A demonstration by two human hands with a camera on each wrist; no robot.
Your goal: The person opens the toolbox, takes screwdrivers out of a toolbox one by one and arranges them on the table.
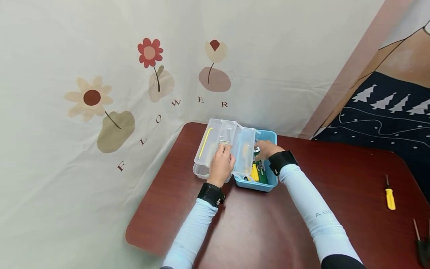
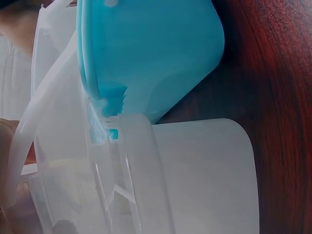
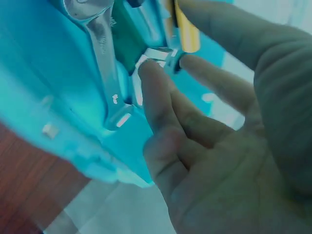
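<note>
A light blue toolbox [image 1: 255, 186] stands with its clear lid [image 1: 209, 149] swung over to the left. My left hand [image 1: 221, 164] is over the lid, fingertips beside small metal hex keys [image 1: 224, 142]; a yellow hex key [image 1: 205, 144] lies to their left. In the left wrist view, fingers [image 2: 6, 141] show beside a pale strip-like handle [image 2: 36, 107], their grip mostly hidden. My right hand [image 1: 267, 150] reaches into the box with fingers spread. In the right wrist view, one fingertip lies against a metal tool [image 3: 139, 83], beside a combination wrench [image 3: 102, 53] and a yellow handle [image 3: 187, 31].
Yellow-handled [image 1: 254, 172] and green-handled tools [image 1: 262, 175] lie in the box. On the table's [image 1: 268, 231] right side are a yellow screwdriver [image 1: 390, 198] and a dark-handled screwdriver [image 1: 421, 250]. A flower-printed cloth [image 1: 268, 74] hangs behind the box.
</note>
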